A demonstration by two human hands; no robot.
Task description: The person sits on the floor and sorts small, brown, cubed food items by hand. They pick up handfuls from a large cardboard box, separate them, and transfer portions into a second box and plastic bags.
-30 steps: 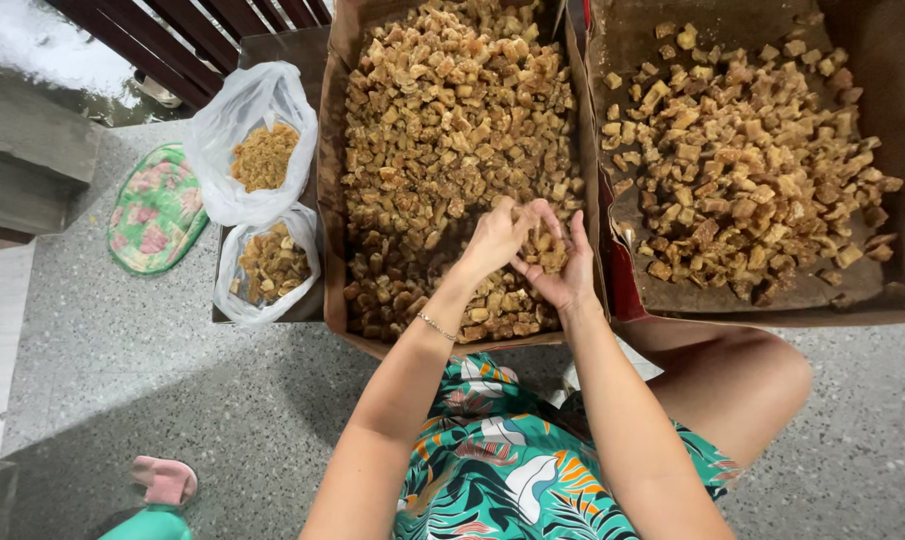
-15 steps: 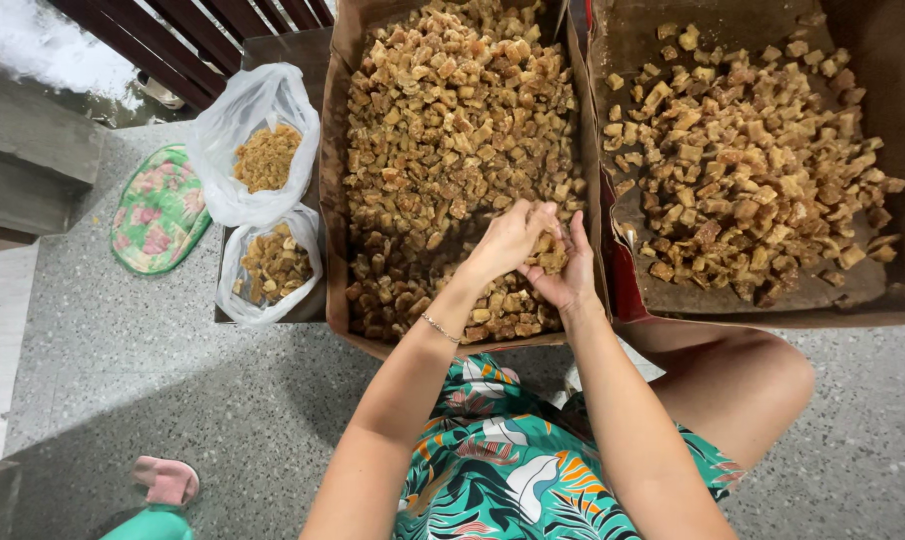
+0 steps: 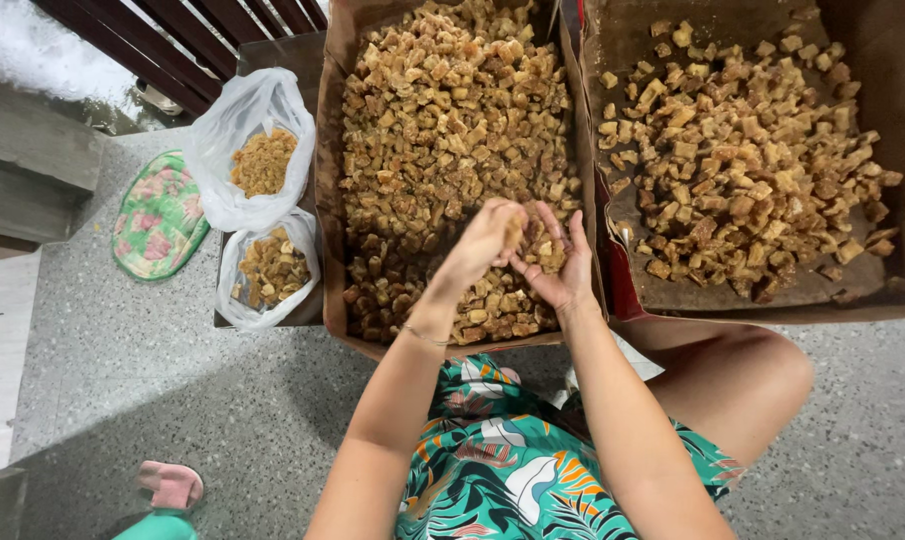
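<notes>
Over the near end of the full cardboard box point(image 3: 335, 200), the left hand point(image 3: 485, 240) closes loosely on brown fried chunks point(image 3: 443, 130) above the cupped, open right hand point(image 3: 558, 265), apparently sorting pieces; two plastic bags point(image 3: 258, 215) lie left of the box.

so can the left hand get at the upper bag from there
Probably yes. The left hand is over the middle box, busy with brown chunks. The upper bag sits just past that box's left wall, mouth open, with nothing between them but the wall.
</notes>
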